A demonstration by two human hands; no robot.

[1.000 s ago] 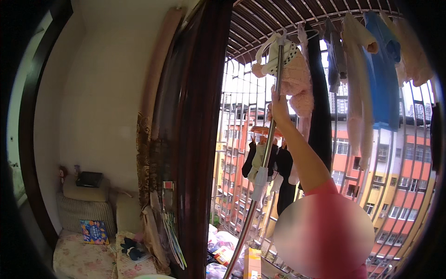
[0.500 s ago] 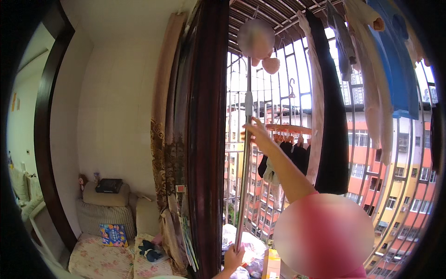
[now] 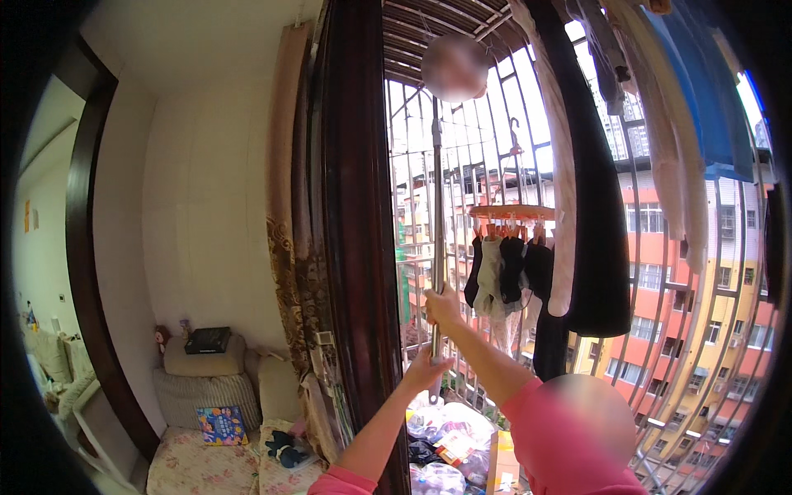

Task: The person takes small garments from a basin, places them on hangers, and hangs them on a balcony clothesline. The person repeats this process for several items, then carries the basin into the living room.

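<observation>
I hold a long metal pole [image 3: 438,223] upright by the barred window. My left hand [image 3: 425,370] is closed around its lower part, near the bottom end. Just above it, my right hand [image 3: 444,306] grips the pole too. The pole's top reaches toward a blurred round patch below the slatted ceiling, so what it touches there is hidden. Right of the pole hangs an orange clip hanger [image 3: 511,212] with dark and pale socks [image 3: 490,268] pegged to it.
Black trousers [image 3: 587,206] and a blue garment [image 3: 714,107] hang on the right before the window bars. A dark door frame [image 3: 356,247] and patterned curtain [image 3: 289,223] stand left. Bags [image 3: 441,433] and a cardboard box [image 3: 503,462] lie below. A sofa [image 3: 198,396] sits at the left.
My right hand has slid down the pole, close to the left. My left hand has come up into fuller view with the pole. The hanging socks show more plainly.
</observation>
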